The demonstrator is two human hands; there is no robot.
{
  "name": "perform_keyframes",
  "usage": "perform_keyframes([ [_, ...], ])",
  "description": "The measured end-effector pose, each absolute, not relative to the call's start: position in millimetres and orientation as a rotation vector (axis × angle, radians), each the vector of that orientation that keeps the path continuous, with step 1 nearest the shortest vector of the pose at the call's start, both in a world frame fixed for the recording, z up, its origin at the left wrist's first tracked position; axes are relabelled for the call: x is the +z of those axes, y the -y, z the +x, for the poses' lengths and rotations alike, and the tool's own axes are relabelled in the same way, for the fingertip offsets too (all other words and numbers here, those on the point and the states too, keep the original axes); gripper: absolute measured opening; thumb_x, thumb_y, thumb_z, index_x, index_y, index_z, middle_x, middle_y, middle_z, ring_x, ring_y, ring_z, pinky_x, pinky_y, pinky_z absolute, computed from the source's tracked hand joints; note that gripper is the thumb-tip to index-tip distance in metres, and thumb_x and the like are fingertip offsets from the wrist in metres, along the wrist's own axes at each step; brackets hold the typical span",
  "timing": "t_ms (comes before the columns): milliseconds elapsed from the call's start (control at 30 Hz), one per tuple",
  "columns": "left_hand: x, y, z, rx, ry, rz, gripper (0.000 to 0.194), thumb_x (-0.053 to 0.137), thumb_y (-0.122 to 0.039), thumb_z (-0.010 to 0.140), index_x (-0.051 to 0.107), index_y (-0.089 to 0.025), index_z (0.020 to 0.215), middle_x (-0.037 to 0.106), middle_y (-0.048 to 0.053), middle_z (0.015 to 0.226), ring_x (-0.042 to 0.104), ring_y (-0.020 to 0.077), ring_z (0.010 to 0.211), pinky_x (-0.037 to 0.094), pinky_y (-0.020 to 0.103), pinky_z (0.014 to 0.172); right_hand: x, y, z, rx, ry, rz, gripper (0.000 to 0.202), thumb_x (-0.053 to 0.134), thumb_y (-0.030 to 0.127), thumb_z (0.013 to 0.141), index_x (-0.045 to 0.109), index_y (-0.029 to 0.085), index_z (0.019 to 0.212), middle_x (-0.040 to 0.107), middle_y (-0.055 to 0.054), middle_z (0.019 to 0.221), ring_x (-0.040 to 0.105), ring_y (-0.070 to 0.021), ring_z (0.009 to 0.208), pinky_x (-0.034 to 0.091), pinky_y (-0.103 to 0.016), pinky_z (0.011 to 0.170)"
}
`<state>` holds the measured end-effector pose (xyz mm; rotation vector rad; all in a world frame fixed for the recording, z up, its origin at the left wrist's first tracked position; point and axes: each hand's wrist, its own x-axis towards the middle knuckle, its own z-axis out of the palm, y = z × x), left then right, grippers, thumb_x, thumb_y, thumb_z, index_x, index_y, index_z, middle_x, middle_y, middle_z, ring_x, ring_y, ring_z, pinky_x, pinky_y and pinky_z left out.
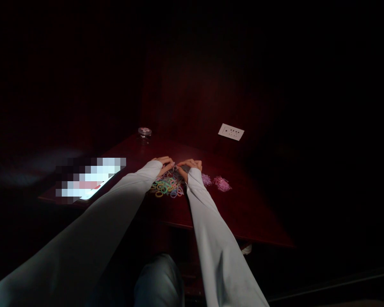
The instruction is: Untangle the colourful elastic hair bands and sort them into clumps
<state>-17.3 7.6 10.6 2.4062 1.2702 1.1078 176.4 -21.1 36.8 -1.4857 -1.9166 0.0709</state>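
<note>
My left hand (165, 165) and my right hand (190, 167) meet over the far side of a pile of multicoloured small bands (168, 186) on the dark red table (243, 217). The fingertips of both hands are pinched close together, almost touching. What they hold, if anything, is too small to make out. Dark grey bands lie between and partly under the hands. Just right of my right hand is a small purple heap (206, 179), and beyond it a pink heap of bands (222, 183).
A lit phone-like screen (105, 172), partly blurred out, lies at the table's left. A small clear lidded jar (144, 133) stands at the back left. A white socket plate (231, 132) is behind the table. The surroundings are very dark.
</note>
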Motion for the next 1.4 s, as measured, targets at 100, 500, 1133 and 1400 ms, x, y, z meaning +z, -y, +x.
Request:
perform_keyframes([
  [100, 10, -7, -17, 1.044, -1.244, 2.433, 0.038, 0.045, -0.049, 0.1, 0.069, -0.024, 0.085, 0.068, 0.001, 0.086, 0.061, 0.0178, 0.077, 0.043, 0.031, 0.075, 38, 23, 178, 0.093, 1.931, -1.435, 0.019, 0.067, 0.043, 0.096, 0.084, 0.034, 0.099, 0.075, -0.003, 0.109, 0.049, -0.0253, 0.114, 0.033, -0.038, 0.101],
  [500, 7, -10, -19, 1.06, -1.158, 2.467, 0.037, 0.051, -0.047, 0.098, 0.071, -0.022, 0.08, 0.066, 0.001, 0.079, 0.054, 0.0154, 0.069, 0.038, 0.028, 0.07, 37, 24, 177, 0.059, 1.906, -1.334, 0.017, 0.069, 0.044, 0.095, 0.082, 0.032, 0.096, 0.074, -0.003, 0.105, 0.049, -0.0256, 0.11, 0.034, -0.039, 0.1],
  [1133, 15, 0, -20, 1.051, -1.235, 2.506, 0.036, 0.054, -0.049, 0.1, 0.073, -0.023, 0.083, 0.07, -0.001, 0.082, 0.059, 0.0139, 0.07, 0.04, 0.032, 0.082, 37, 30, 175, 0.084, 1.832, -1.323, 0.039, 0.058, 0.06, 0.1, 0.082, 0.031, 0.09, 0.074, -0.003, 0.102, 0.052, -0.0235, 0.108, 0.036, -0.036, 0.097],
  [1400, 15, -8, -22, 1.15, -1.466, 2.438, 0.047, 0.04, -0.049, 0.106, 0.071, -0.024, 0.082, 0.074, 0.002, 0.087, 0.066, 0.021, 0.093, 0.038, 0.036, 0.088, 37, 24, 181, 0.163, 1.751, -1.296, 0.031, 0.064, 0.055, 0.096, 0.082, 0.031, 0.091, 0.075, -0.003, 0.102, 0.054, -0.0244, 0.111, 0.037, -0.036, 0.099],
])
